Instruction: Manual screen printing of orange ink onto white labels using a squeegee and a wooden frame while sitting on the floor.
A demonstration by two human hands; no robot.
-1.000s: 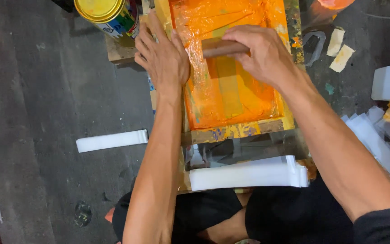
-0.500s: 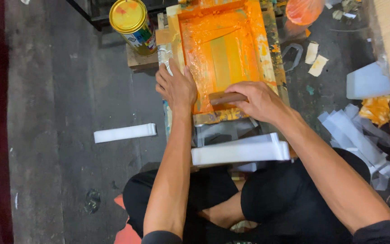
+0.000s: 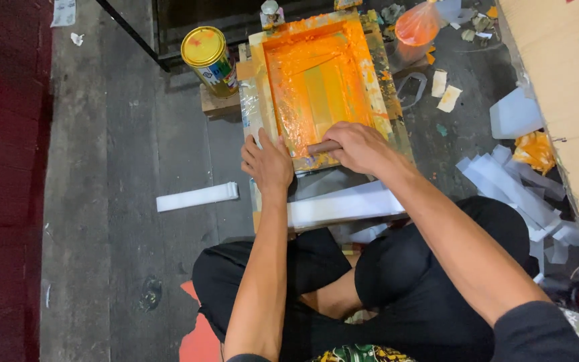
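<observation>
A rectangular printing screen frame point(image 3: 271, 100) coated in orange ink lies on the floor ahead of my crossed legs. My right hand point(image 3: 358, 146) grips the wooden handle of a squeegee point(image 3: 323, 147) at the near end of the screen. My left hand point(image 3: 267, 163) rests flat on the frame's near left corner, fingers together. A stack of white paper strips point(image 3: 343, 205) lies just below the frame, by my knees.
A yellow-lidded paint can point(image 3: 210, 60) stands on a wood block at the frame's left. A white strip bundle point(image 3: 197, 197) lies on the floor to the left. Scattered white strips point(image 3: 510, 181), a cardboard box point(image 3: 571, 94) and an orange ink bag point(image 3: 417, 24) are at the right.
My right hand has drawn the squeegee toward me, from the middle of the screen to its near end. My left hand slid down the frame's left side. The camera pulled back.
</observation>
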